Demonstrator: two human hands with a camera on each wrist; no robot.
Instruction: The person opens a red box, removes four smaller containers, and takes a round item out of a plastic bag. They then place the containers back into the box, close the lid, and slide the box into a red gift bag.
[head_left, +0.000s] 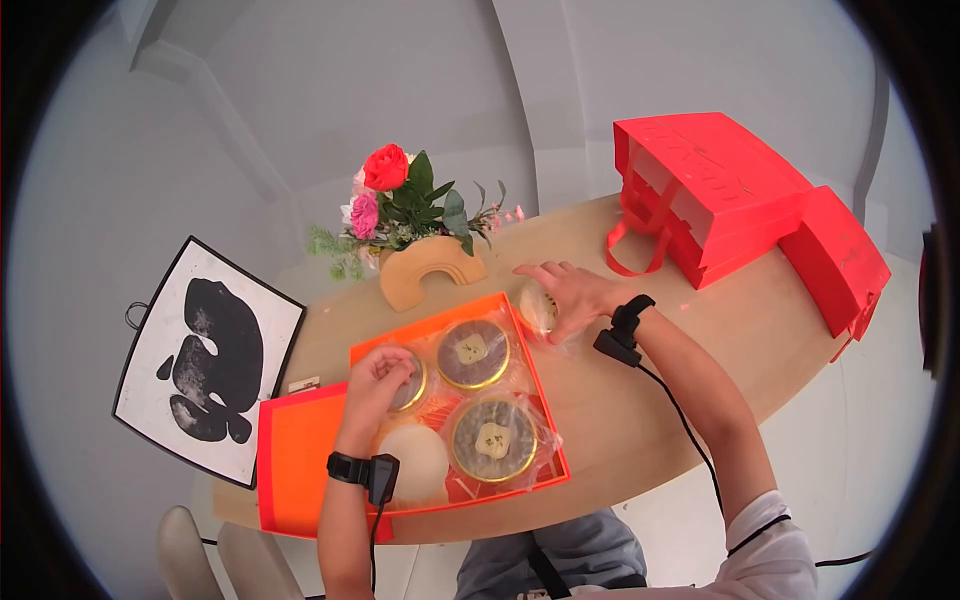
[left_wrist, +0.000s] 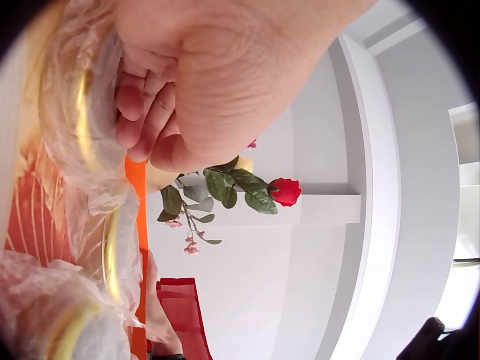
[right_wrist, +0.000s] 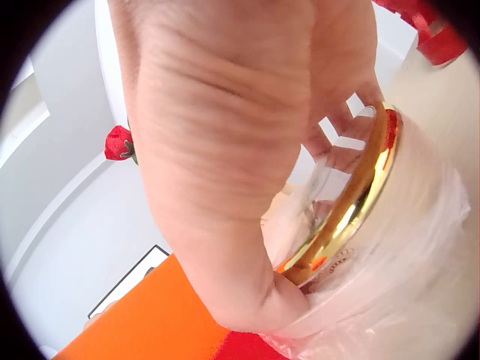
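My right hand [head_left: 575, 300] grips a round clear-topped tin [head_left: 537, 308] with a gold rim, just outside the orange box. In the right wrist view the thumb is at the near side of the gold rim [right_wrist: 352, 214], fingers on the far side, and loose plastic wrap [right_wrist: 375, 322] hangs around it. My left hand [head_left: 378, 385] is over the box, fingers loosely curled beside another wrapped tin [head_left: 410, 388]. In the left wrist view those fingers [left_wrist: 154, 112] lie close to that tin's plastic. Two more gold-rimmed tins, the upper [head_left: 473, 352] and lower [head_left: 494, 440], sit in the box.
The open orange box [head_left: 300, 460] lies on the wooden table [head_left: 640, 420], with a pale round recess [head_left: 415, 462] at its near side. Behind it stands a flower arrangement [head_left: 405, 215] in an arch-shaped vase [head_left: 430, 268]. A framed picture [head_left: 215, 360] stands left, a red gift bag [head_left: 720, 190] right.
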